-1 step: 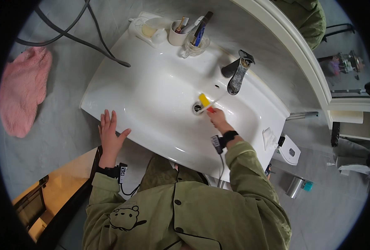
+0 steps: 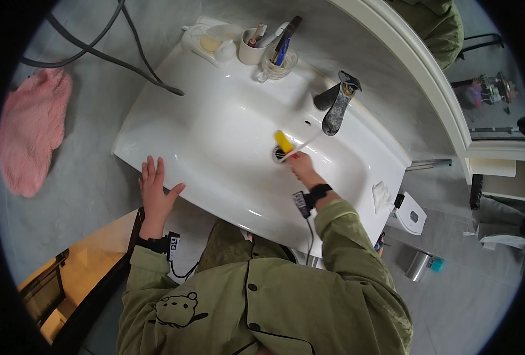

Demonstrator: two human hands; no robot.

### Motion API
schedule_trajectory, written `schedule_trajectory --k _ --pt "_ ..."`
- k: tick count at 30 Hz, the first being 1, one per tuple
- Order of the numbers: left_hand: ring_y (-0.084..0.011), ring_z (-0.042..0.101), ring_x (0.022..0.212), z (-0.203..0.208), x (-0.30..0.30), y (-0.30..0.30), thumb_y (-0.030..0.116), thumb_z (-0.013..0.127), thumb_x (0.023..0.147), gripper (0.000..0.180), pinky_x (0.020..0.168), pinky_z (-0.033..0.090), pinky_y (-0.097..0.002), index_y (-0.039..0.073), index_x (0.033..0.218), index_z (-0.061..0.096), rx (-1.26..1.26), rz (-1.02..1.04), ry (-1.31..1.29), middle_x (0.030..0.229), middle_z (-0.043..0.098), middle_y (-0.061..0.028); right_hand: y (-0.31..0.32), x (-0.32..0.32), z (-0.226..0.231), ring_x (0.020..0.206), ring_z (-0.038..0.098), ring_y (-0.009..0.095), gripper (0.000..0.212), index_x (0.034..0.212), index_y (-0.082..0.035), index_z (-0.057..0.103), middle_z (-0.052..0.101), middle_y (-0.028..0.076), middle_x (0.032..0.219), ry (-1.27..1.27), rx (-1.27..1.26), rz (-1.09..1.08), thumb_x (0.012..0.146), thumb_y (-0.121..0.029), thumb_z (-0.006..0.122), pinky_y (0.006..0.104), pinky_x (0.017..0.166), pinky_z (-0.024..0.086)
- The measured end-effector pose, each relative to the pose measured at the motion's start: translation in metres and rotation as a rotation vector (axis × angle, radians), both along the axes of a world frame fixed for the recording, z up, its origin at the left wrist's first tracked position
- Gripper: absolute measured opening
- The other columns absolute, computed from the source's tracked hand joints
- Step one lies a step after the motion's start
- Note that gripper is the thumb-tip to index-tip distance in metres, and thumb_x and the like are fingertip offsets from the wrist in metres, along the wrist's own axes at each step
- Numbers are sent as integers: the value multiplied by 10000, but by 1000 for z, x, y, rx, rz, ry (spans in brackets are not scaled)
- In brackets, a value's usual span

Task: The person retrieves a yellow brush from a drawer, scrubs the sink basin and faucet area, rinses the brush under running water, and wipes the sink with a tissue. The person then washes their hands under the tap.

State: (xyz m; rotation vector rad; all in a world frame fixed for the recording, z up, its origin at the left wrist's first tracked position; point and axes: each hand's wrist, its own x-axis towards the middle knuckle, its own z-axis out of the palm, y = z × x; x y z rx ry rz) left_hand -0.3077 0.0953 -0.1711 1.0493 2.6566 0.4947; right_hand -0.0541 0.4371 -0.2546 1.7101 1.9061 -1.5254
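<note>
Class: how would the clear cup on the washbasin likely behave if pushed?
The clear cup might slide readily, since the washbasin around it looks smooth and glossy. It could tip, because tall, slim items lean out past its rim. Its see-through wall may be glass, so it could be fragile.

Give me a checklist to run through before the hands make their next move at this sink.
1. Tool gripped: ok. The right hand holds the yellow-headed tool by its red handle.
2. Left hand placed at the edge of the sink: ok. Whether it bears weight: cannot tell.
3. Water running: ok. A stream falls from the faucet toward the drain.
4. Drain unblocked: cannot tell.
5. White cup away from the right hand: ok. It stands on the back ledge.
6. Right sleeve dry: cannot tell.
</note>
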Motion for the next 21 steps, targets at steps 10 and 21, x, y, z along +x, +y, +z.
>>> schedule_trajectory --k 10,21 --pt "-373 123 1392 1 2 8 440 671 767 861 1058 153 -597 121 1446 248 -37 13 -34 1512 153 -170 -21 7 16 369 334 107 310 797 -113 516 400 -13 523 -148 -152 -159 873 -412 533 276 345 261" --pt "-370 148 1387 7 -19 -8 511 625 776 894 1053 144 -615 140 1462 190 -151 -69 15 1510 149 -178 -46 12 21 421 396 139 338 824 -67 485 461 40 595 -273 -296 -23 863 -401 508 298 377 316"
